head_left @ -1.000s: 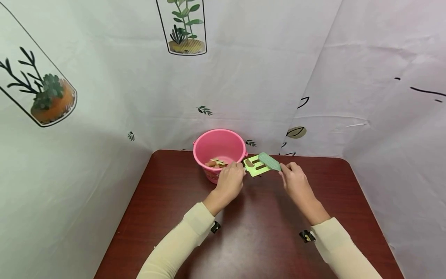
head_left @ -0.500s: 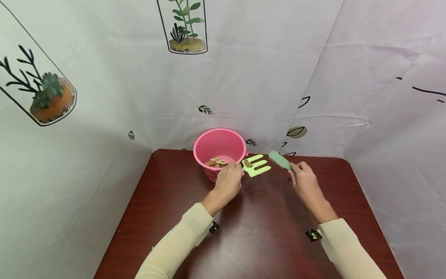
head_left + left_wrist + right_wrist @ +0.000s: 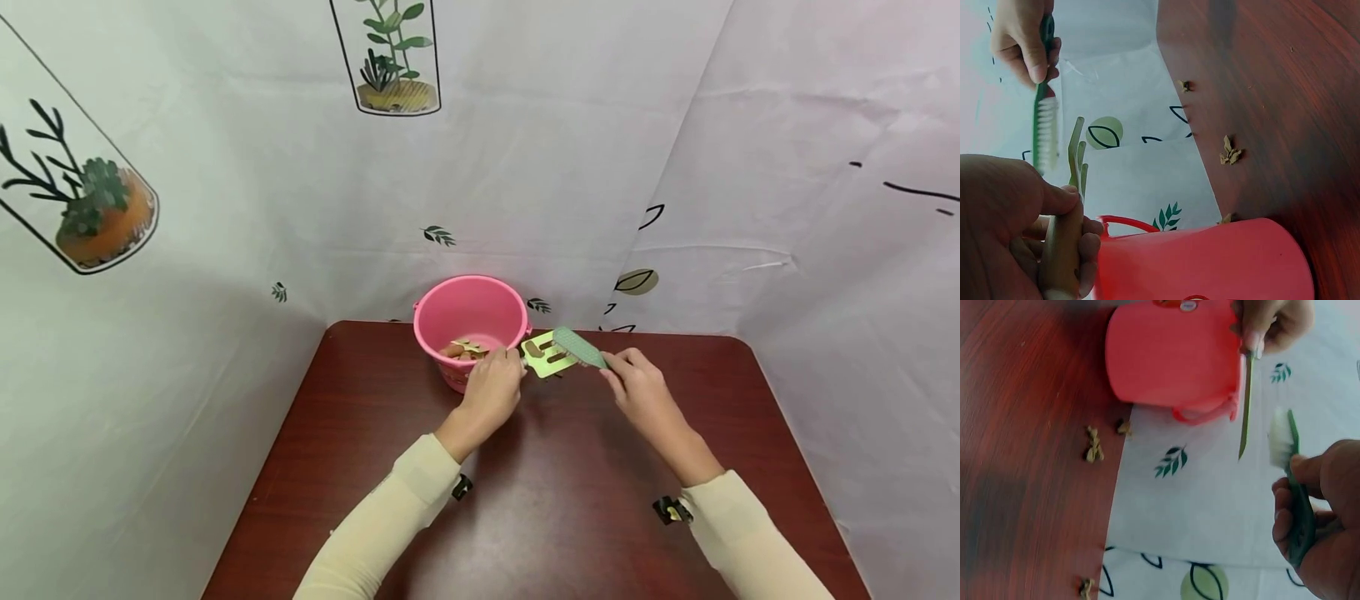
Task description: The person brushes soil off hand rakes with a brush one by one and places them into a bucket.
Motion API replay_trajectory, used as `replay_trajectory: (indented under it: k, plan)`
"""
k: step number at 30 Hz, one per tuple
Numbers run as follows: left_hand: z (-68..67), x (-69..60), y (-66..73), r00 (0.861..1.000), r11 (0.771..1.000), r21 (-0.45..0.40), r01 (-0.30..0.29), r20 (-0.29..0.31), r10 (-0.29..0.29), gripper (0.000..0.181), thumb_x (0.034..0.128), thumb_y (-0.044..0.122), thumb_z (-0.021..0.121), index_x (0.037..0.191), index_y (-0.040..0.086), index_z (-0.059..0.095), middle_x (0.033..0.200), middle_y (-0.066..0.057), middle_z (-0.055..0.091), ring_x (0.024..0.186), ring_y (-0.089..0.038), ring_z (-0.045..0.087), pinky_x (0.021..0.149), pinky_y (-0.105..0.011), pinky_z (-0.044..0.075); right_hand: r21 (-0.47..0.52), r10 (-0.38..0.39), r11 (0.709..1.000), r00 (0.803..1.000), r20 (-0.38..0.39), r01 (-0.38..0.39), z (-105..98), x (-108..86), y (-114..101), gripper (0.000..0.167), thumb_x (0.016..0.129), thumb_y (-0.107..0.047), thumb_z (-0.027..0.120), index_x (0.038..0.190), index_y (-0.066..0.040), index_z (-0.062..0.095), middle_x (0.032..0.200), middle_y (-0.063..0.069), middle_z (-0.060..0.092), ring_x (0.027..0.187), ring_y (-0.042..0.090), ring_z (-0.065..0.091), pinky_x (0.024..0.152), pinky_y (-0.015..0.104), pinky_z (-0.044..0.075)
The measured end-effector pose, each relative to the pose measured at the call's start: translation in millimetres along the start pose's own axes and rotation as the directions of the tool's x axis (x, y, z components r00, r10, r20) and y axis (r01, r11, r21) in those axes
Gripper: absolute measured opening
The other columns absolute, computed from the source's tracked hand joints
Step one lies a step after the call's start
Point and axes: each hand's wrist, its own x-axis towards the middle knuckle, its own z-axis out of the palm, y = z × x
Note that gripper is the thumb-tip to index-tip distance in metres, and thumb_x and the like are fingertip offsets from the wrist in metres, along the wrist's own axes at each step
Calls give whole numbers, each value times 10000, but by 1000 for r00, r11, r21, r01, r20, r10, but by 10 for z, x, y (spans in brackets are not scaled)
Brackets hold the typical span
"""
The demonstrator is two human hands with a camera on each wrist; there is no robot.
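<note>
My left hand (image 3: 493, 385) grips the wooden handle (image 3: 1062, 250) of a small garden fork. Its yellow-green tines (image 3: 537, 364) point right, just past the bucket's rim. In my right hand (image 3: 643, 393) is a green brush (image 3: 579, 347) with white bristles (image 3: 1047, 134), its handle held between thumb and curled fingers. From the head view the brush overlaps the tines; in both wrist views a small gap shows between bristles and fork. A pink bucket (image 3: 472, 307) stands beside my left hand, with wooden-handled pieces (image 3: 459, 350) inside.
Dry brown crumpled bits lie on the dark red-brown table: one clump (image 3: 1230, 151) near the bucket, another (image 3: 1185, 85) further along the back edge. A white printed cloth (image 3: 525, 183) hangs behind the table and along its sides.
The brush moved right, off the fork's tines, then came back left over them. My left hand and the fork stay nearly in place, and the bucket has not moved.
</note>
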Motion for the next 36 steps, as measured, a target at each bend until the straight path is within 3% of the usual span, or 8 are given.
replay_trajectory:
  k: [12,21,29,36]
  plan:
    - [49,9,45,1000,1000,-11,13,2,-13,170,957,183,721,900,44,642,809,-95,657,746,-262,673,656,-392,563,-19,-37,999,995,91,39,136,-23,-262,282,880,-10,778,1142,83,726,920,130,596,775,207,588,636,357,536]
    - [7,17,67,1000,1000,-5,16,9,-16,177,960,189,722,893,50,635,808,-88,659,739,-261,684,665,-392,567,-80,-20,996,997,72,26,121,-7,-266,267,862,16,789,1114,82,733,908,146,584,811,268,611,667,394,561]
    - [-19,12,57,998,1000,-15,15,61,-14,163,970,200,708,948,49,649,862,-81,674,794,-250,687,698,-391,569,-101,-16,995,999,38,20,69,-7,-180,283,835,48,796,1109,83,736,895,170,576,786,305,611,653,424,557]
    - [-30,-16,27,999,1000,-24,12,43,-11,163,960,185,719,933,42,646,837,-86,659,786,-255,676,685,-401,562,-136,-35,990,999,1,35,34,-20,-68,276,826,85,785,1094,109,728,870,180,564,744,324,584,645,436,540]
